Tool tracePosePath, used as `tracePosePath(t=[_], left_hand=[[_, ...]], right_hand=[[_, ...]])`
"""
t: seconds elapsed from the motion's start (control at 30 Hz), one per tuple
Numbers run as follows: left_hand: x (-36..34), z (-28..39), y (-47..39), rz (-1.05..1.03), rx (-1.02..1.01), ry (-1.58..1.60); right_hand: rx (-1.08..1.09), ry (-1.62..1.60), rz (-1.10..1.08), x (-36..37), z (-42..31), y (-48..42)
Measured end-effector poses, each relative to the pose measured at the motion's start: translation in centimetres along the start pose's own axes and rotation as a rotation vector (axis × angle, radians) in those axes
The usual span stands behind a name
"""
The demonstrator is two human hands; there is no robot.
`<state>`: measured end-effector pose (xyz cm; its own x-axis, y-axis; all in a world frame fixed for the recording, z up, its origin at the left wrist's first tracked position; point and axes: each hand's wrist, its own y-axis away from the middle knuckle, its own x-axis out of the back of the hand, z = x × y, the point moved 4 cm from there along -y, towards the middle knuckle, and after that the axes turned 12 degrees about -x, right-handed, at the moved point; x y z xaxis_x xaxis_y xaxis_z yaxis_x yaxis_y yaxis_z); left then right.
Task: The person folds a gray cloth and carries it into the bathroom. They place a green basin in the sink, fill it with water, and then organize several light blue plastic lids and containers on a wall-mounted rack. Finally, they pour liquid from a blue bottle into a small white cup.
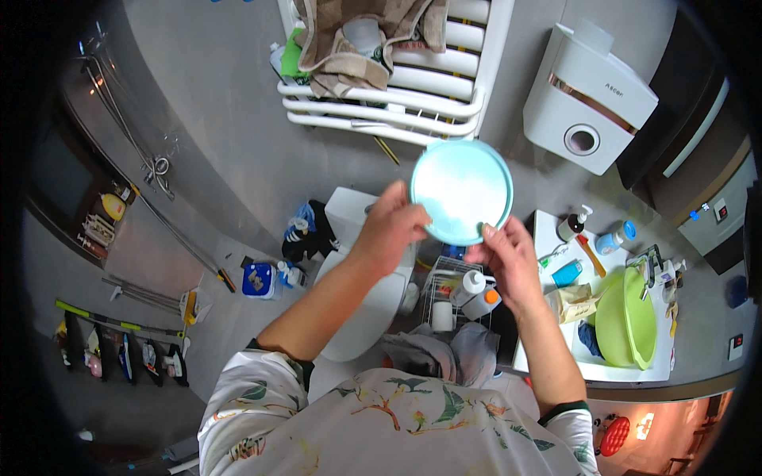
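Observation:
Both my hands hold a round, pale turquoise plastic piece (461, 191), either a lid or the top of a container. Its flat face is bright with glare, and a raised rim runs around it. My left hand (390, 229) grips the left edge, thumb toward the face. At the lower right edge, my right hand (509, 256) pinches the rim with the thumb on the near side. The piece is in the air below the white towel rack (381, 116). What lies behind it is hidden.
Below my hands are a white toilet (360, 318) and a wire rack (437, 282) with bottles. At right, a green basin (625, 321) sits tilted on the white sink counter (527, 354). A white wall dispenser (589, 98) is at upper right, and a blue-lidded tub (259, 281) stands left.

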<state>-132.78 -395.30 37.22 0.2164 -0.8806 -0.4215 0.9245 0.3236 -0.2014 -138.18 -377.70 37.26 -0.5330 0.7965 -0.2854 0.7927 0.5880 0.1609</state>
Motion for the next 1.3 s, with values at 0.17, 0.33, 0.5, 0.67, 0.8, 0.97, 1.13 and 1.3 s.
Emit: tracePosePath(t=[0.17, 0.33, 0.5, 0.67, 0.8, 0.97, 1.13, 1.3], left_hand=[[-0.8, 7.2, -7.4, -0.097, -0.253, 0.046], [-0.2, 10.2, -15.9, -0.128, -0.228, 0.045], [2.9, 8.3, -23.1, -0.116, -0.007, -0.007], [3.8, 7.4, -25.5, -0.129, 0.101, -0.092], [5.5, 7.1, -25.9, -0.180, 0.118, -0.111], [5.2, 7.7, -26.1, -0.139, 0.081, -0.114], [5.1, 7.9, -27.5, -0.090, 0.083, -0.158], [4.0, 9.1, -26.8, -0.064, 0.077, -0.291]], right_hand=[[0.224, 0.055, -0.087, -2.9, -8.4, -5.6], [0.266, 0.035, -0.068, -4.2, -13.3, -12.4], [0.070, -0.022, 0.022, -4.0, -12.3, -18.8], [-0.050, 0.078, 0.089, -3.1, -11.7, -21.0], [-0.120, 0.078, 0.036, -3.9, -11.1, -21.1], [-0.122, -0.011, 0.017, -4.6, -11.4, -21.0], [-0.150, -0.024, -0.018, -4.7, -12.1, -21.9], [-0.184, -0.125, -0.040, -4.8, -12.2, -21.4]])
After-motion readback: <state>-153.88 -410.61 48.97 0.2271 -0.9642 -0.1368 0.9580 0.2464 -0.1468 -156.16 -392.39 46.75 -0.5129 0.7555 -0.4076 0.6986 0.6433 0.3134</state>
